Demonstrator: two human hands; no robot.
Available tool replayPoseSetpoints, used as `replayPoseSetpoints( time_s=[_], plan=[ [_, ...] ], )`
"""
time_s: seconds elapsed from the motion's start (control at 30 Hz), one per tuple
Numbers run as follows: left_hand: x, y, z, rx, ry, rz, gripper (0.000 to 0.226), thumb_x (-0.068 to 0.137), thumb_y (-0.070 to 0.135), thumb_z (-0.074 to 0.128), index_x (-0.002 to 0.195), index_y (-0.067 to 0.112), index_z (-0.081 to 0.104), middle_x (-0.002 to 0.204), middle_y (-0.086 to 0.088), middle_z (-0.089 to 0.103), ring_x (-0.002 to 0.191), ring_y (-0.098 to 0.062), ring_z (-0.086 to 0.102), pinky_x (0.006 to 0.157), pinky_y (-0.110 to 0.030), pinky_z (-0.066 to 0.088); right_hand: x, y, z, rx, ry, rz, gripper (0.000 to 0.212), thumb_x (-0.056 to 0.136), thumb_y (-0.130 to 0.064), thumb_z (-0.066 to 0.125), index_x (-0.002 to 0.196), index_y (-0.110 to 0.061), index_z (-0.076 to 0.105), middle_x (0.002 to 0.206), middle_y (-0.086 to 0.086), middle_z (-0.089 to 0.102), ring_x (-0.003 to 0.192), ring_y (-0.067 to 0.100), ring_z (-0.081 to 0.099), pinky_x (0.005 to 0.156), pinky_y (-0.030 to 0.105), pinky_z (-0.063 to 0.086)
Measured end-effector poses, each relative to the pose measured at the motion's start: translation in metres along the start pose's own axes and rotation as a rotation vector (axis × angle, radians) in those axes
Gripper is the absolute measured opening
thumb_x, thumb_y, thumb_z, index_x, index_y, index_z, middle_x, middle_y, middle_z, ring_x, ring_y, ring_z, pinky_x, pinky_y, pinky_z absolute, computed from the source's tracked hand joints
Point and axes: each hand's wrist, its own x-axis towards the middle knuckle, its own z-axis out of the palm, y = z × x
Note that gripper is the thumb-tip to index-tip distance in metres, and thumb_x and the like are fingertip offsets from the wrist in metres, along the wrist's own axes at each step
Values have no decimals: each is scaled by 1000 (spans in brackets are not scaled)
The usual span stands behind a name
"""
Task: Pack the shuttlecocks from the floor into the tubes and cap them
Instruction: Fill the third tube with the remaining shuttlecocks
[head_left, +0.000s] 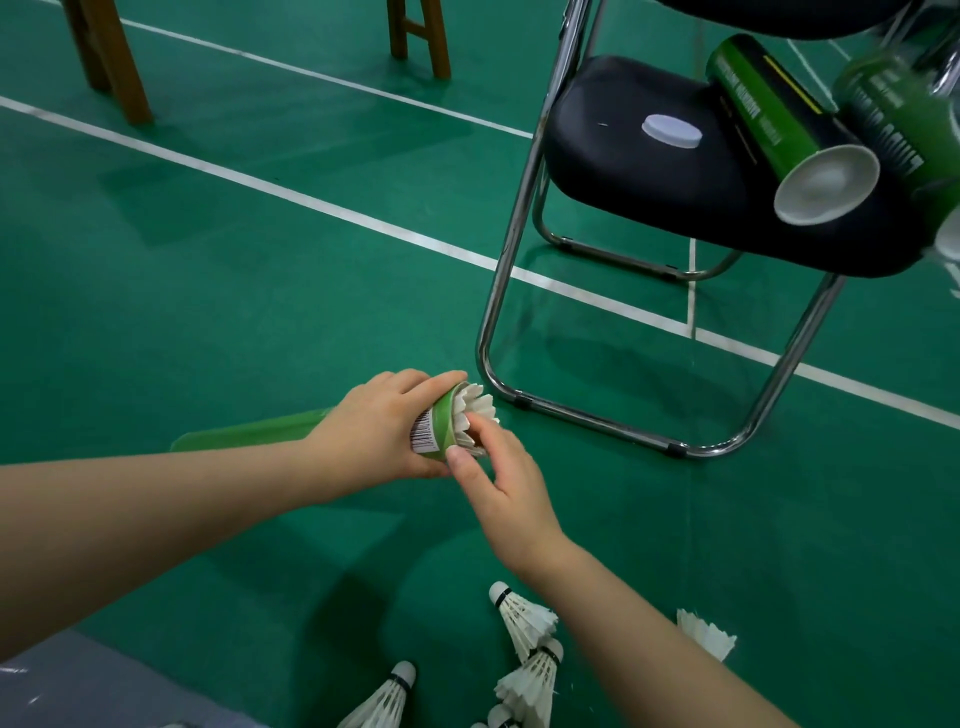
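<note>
My left hand (376, 423) grips the mouth end of a green tube (439, 428) that lies low over the green floor, its far part blurred behind my wrist. A white feather shuttlecock (475, 410) sticks out of the tube's mouth, feathers outward. My right hand (501, 480) pinches those feathers with thumb and fingers. Several loose shuttlecocks lie on the floor near me: one (522, 618) by my right forearm, one (706, 631) to its right, one (384, 699) at the bottom edge.
A black folding chair (623, 171) with chrome legs stands at the right, holding a white cap (671, 131) and an open green tube (789, 130); a second tube (904, 114) is blurred at the edge. Wooden legs (111, 62) stand far left. White court lines cross the floor.
</note>
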Motion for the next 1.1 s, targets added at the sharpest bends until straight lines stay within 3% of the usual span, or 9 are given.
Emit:
replayPoseSetpoints(
  time_s=[0.23,0.37,0.5,0.63,0.73,0.8,0.83,0.93,1.1],
  plan=[
    [2,8,4,34,-1,60,89,56,56,61,138,30,37,112,-3,57,96,-27,53,82,-44,47,-2,-12,3,2,-114,125,61,70,-60,50,120,-26,49,116,-3,59,107,16,53,93,37,44],
    [-4,16,8,99,46,210,71,63,42,44,132,31,34,103,-8,61,82,-31,57,70,-45,51,4,-19,-8,84,-303,240,47,67,-40,65,110,-24,57,106,1,65,101,20,59,90,34,48],
    [-9,27,14,92,4,275,77,59,27,57,131,32,33,102,-10,62,81,-32,58,67,-47,51,-5,-21,-17,140,-395,249,21,79,-11,68,99,-12,63,91,4,63,89,18,56,85,36,48],
    [-9,35,13,67,-53,239,85,58,50,65,135,35,32,109,-6,59,91,-30,56,78,-45,49,-21,-13,-18,292,-55,244,23,69,-38,58,86,-22,62,84,-4,63,80,12,56,75,31,48],
    [-15,41,13,80,-166,173,97,59,52,77,141,33,30,120,-3,53,103,-27,49,90,-43,43,-39,1,-31,434,381,299,6,83,-25,59,79,-27,62,78,-9,64,78,9,58,71,18,46],
    [-24,41,17,115,-215,169,98,61,52,77,143,34,27,123,-2,50,107,-25,47,92,-41,41,-56,21,-37,328,463,398,8,91,-18,56,89,-24,61,87,-8,63,87,11,59,71,10,42],
    [-28,41,19,124,-242,163,98,62,53,76,143,34,25,124,-1,50,108,-25,46,93,-41,40,-64,36,-38,209,407,475,10,92,-19,56,100,-21,60,96,-6,62,94,13,58,74,11,42],
    [-36,37,24,121,-295,113,98,62,54,75,143,35,23,124,1,48,109,-23,45,94,-40,40,-86,85,-31,-168,81,727,54,87,-28,60,136,-20,40,132,3,49,119,21,48,94,32,41],
    [-38,31,26,89,-309,64,98,63,53,76,143,34,24,123,0,49,108,-24,45,93,-39,40,-104,116,-8,-331,-152,873,83,78,-44,68,145,-24,24,147,4,35,131,26,37,104,48,37]
  ],
)
